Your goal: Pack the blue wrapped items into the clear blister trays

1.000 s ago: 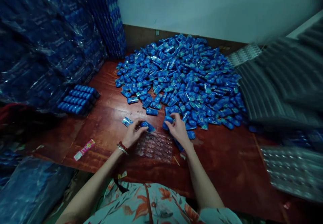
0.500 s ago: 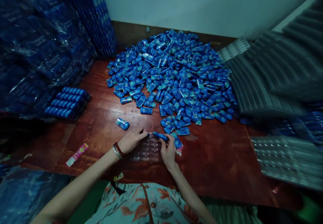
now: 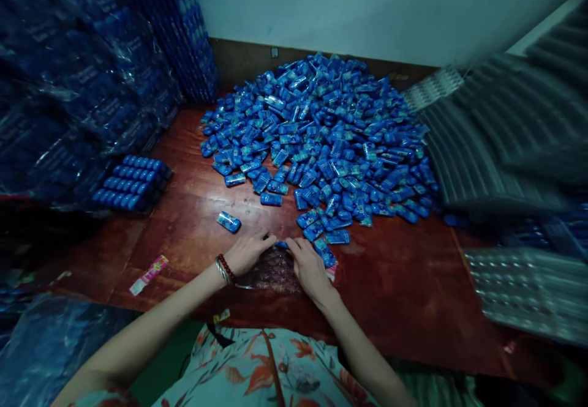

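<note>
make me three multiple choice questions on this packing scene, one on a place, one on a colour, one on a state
1. Where does the lone blue packet lie?
A. left of the left hand
B. on the clear tray
C. on top of the big pile

2. What colour is the bead bracelet on the left wrist?
A. green
B. red
C. white

3. How do the two hands stand?
A. raised in the air
B. down on the clear tray
C. deep in the pile

Answers: 1 A, it sits alone on the table beyond that hand. 2 B, dark red beads show. 3 B, left and right hand press at the tray's far edge.
</note>
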Available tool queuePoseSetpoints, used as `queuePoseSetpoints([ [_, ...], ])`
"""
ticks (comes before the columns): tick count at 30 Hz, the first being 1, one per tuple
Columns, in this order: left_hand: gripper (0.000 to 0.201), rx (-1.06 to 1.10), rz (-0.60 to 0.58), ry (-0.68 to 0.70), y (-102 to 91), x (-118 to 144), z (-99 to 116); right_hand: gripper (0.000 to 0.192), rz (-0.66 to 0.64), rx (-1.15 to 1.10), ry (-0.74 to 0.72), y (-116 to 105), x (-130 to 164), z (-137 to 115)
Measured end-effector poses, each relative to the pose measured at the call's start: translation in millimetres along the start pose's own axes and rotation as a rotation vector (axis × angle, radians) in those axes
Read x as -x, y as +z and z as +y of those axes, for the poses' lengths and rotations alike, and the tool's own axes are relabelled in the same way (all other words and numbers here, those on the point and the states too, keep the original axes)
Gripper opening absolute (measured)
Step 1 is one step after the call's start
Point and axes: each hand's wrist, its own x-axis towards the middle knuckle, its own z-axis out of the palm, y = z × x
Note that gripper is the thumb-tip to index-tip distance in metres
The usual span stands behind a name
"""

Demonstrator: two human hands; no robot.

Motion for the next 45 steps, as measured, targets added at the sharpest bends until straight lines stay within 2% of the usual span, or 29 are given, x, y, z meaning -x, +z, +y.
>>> queuePoseSetpoints([
  [4,0.028,-0.014,0.047,-0.011,9.2,0.5,6.0,0.041,-0.162,0.228,-0.094,-13.7,-21.6,-14.6],
  [8,0.028,0.000,0.072,-0.068,17.4,-1.9,5.2,0.034,-0.182,0.295,-0.159,-10.3,-40.7,-22.6],
  [10,0.030,0.021,0.088,-0.099,17.5,-0.3,1.4,0.028,-0.220,0.248,-0.175,-13.8,-45.7,-18.5],
  [12,0.038,0.076,0.132,-0.143,13.6,5.6,-6.0,0.021,-0.337,0.098,-0.226,-23.9,-49.2,-8.7],
  [14,0.052,0.159,0.214,-0.192,6.8,15.5,-19.4,0.028,-0.430,-0.078,-0.276,-36.9,-55.6,3.7],
  [15,0.054,0.199,0.263,-0.216,3.1,21.0,-28.9,0.030,-0.436,-0.150,-0.282,-42.7,-61.3,9.4],
  [18,0.046,0.219,0.344,-0.279,-4.2,32.7,-65.9,0.032,-0.288,-0.206,-0.199,-48.9,-90.4,18.5],
  [20,0.047,0.141,0.278,-0.298,-4.3,33.3,-91.0,0.031,-0.219,-0.058,-0.139,-41.5,-115.6,15.0],
  [22,0.048,0.064,0.162,-0.280,-1.8,29.7,-109.3,0.031,-0.245,0.130,-0.119,-28.1,-137.9,5.6],
  [24,0.041,0.028,0.097,-0.269,1.4,26.8,-118.1,0.032,-0.306,0.223,-0.117,-14.2,-151.6,-4.8],
  [26,0.032,-0.022,0.122,-0.308,4.3,29.0,-119.3,0.032,-0.326,0.233,-0.095,-5.1,-154.3,-10.0],
  [29,0.030,-0.074,0.215,-0.412,7.8,43.3,-116.0,0.039,-0.346,0.243,-0.047,-6.9,-139.5,-1.7],
  [32,0.028,0.044,0.247,-0.447,9.1,62.3,-111.4,0.044,-0.306,0.144,-0.007,-26.7,-106.6,21.3],
  [34,0.027,0.195,0.293,-0.454,8.0,73.3,-103.3,0.041,-0.234,-0.132,0.082,-43.7,-75.9,35.8],
  [37,0.027,0.476,0.438,-0.536,5.0,84.8,-76.8,0.043,-0.251,-0.655,0.286,-58.4,-22.2,39.7],
  [39,0.031,0.640,0.522,-0.558,5.2,88.3,-52.4,0.042,-0.228,-0.883,0.365,-52.3,10.6,26.9],
  [40,0.032,0.691,0.548,-0.535,7.0,88.5,-40.3,0.036,-0.155,-0.914,0.377,-43.9,23.6,17.5],
  [43,0.021,0.706,0.568,-0.354,19.7,82.6,-12.7,0.016,0.143,-0.743,0.272,-7.7,44.5,-9.1],
  [45,0.018,0.641,0.571,-0.207,31.7,74.2,-5.7,0.016,0.268,-0.571,0.116,13.5,45.2,-16.0],
])
